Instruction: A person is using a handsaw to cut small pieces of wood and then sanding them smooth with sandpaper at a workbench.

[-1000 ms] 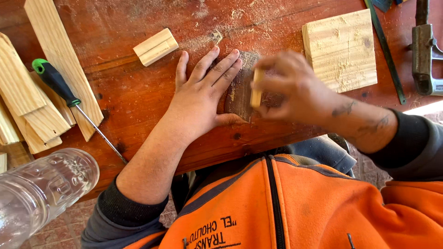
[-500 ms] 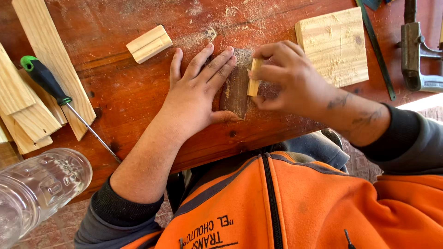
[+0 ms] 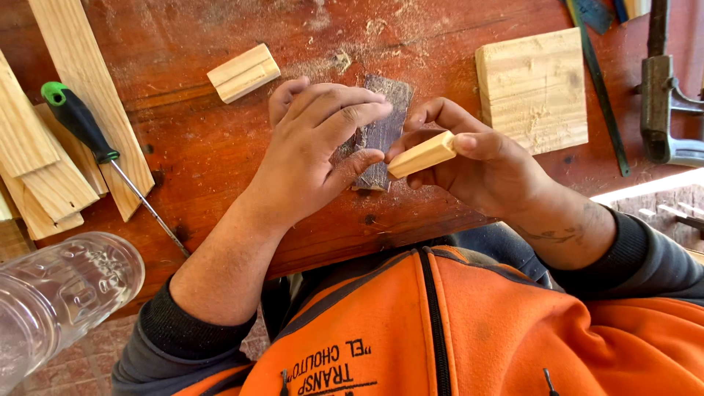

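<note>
Left hand [image 3: 312, 158]: flat, fingers spread, pressing sandpaper sheet [image 3: 383, 128] onto desk [image 3: 220, 139].
Right hand [image 3: 480, 165]: closed around small wooden block [image 3: 422, 155], just right of sandpaper.

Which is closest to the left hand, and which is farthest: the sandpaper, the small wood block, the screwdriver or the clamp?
From the left hand, in the head view:
1. Sandpaper: under its fingertips, touching.
2. Small wood block: just beyond the hand, up the bench.
3. Screwdriver: farther off on the left, beside the wood strips.
4. Clamp: farthest, at the right edge.
</note>
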